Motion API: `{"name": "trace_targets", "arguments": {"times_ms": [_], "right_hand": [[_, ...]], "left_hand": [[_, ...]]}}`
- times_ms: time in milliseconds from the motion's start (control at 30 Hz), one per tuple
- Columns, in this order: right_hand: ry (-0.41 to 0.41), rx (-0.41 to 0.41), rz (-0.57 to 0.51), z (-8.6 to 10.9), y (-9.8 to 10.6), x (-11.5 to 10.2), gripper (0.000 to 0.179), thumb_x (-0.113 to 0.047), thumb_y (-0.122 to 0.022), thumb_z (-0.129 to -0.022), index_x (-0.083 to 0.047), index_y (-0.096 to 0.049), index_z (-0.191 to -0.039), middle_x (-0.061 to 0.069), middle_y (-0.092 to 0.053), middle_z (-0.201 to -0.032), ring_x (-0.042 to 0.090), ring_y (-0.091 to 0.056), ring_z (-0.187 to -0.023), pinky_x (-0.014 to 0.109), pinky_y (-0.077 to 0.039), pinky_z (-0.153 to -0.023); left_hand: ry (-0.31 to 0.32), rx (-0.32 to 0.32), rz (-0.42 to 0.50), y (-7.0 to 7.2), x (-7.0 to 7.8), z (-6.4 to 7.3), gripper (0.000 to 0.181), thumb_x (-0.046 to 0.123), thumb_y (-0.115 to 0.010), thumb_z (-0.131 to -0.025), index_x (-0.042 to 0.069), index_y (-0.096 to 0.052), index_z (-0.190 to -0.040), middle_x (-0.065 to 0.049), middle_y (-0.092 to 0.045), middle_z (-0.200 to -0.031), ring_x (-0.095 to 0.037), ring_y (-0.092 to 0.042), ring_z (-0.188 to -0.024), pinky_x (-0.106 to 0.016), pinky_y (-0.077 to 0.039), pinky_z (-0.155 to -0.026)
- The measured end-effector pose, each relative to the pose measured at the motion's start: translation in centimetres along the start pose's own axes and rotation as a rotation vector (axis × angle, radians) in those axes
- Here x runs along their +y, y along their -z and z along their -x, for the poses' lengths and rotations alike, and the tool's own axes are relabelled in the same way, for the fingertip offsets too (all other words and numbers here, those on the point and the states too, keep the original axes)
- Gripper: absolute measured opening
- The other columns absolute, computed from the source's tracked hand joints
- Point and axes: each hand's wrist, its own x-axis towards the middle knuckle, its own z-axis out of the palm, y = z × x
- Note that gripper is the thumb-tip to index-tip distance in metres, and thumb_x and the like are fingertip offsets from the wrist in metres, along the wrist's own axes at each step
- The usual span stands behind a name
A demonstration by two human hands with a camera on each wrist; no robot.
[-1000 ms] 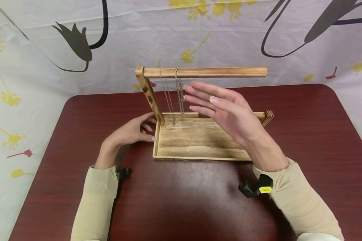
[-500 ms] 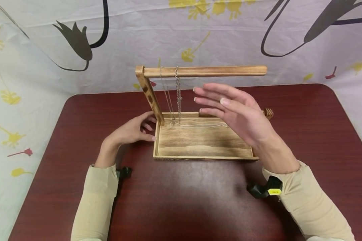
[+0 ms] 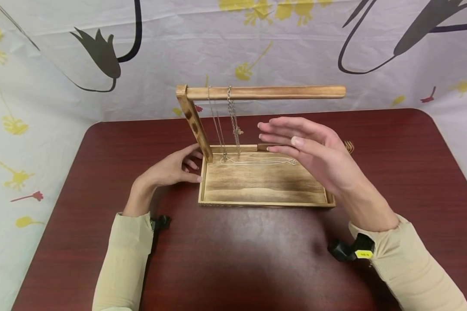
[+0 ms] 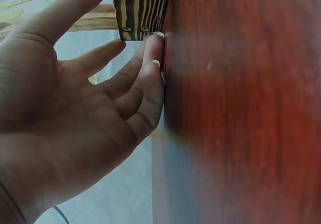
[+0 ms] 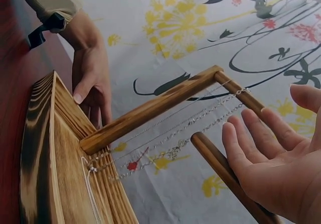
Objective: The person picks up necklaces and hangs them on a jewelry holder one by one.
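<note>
A wooden jewellery stand has a shallow tray [image 3: 266, 203], an upright post [image 3: 194, 123] and a long bar [image 3: 288, 92]. A thin silver necklace [image 3: 219, 129] hangs nearest the post. Beside it hangs a thicker chain necklace [image 3: 233, 116] with a small pendant. A white-silver necklace [image 3: 257, 163] lies stretched along the tray floor. My left hand [image 3: 167, 168] rests against the tray's left end, thumb on the side wall, fingers loosely bent near the back corner. My right hand [image 3: 323, 155] hovers palm inward over the tray's right part, holding nothing and apart from the chains.
A darker lower rod [image 5: 223, 176] stands behind the tray, partly hidden by my right hand in the head view. The dark red table [image 3: 257, 259] surrounds the stand. A patterned sheet [image 3: 295, 52] hangs behind the table.
My right hand has drawn back to the right and slightly down from the hanging chains. The thicker chain sways. My left hand has stayed at the tray's end.
</note>
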Motion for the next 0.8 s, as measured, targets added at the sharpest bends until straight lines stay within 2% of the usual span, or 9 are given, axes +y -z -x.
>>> {"name": "trace_targets", "arguments": {"times_ms": [200,467,633,800], "right_hand": [[0.000,-0.034,0.042,0.7,0.1,-0.1,0.042,0.012,-0.033,-0.097,0.015,-0.048,-0.136,0.033,-0.051,-0.138,0.047,-0.049,-0.128,0.049,-0.041,-0.106],[-0.042,-0.006,0.120,1.7,0.0,0.3,0.037,0.013,-0.037,-0.097,0.018,-0.048,-0.133,0.036,-0.051,-0.134,0.046,-0.050,-0.127,0.049,-0.042,-0.105],[-0.044,-0.016,0.143,2.2,0.2,0.5,0.036,0.015,-0.038,-0.098,0.020,-0.048,-0.131,0.036,-0.053,-0.133,0.045,-0.052,-0.126,0.050,-0.044,-0.104],[-0.087,-0.013,0.239,2.7,0.4,0.3,0.035,0.015,-0.040,-0.098,0.016,-0.054,-0.130,0.031,-0.057,-0.131,0.042,-0.053,-0.125,0.047,-0.044,-0.103]], "left_hand": [[0.000,0.002,-0.008,0.0,0.1,0.0,0.096,0.007,-0.081,-0.082,0.003,-0.021,-0.157,-0.017,-0.048,-0.139,-0.031,-0.056,-0.110,-0.044,-0.046,-0.094],[0.000,0.001,-0.019,0.1,-0.2,0.0,0.092,0.012,-0.080,-0.085,0.005,-0.024,-0.156,-0.017,-0.049,-0.138,-0.030,-0.056,-0.110,-0.044,-0.046,-0.093],[0.005,0.015,-0.025,0.0,-0.3,-0.1,0.092,0.011,-0.081,-0.084,0.005,-0.025,-0.156,-0.016,-0.049,-0.138,-0.029,-0.056,-0.108,-0.042,-0.047,-0.092],[0.008,0.015,-0.023,-0.1,-0.1,-0.1,0.095,0.011,-0.081,-0.083,0.006,-0.023,-0.157,-0.016,-0.049,-0.137,-0.029,-0.056,-0.108,-0.042,-0.047,-0.091]]}}
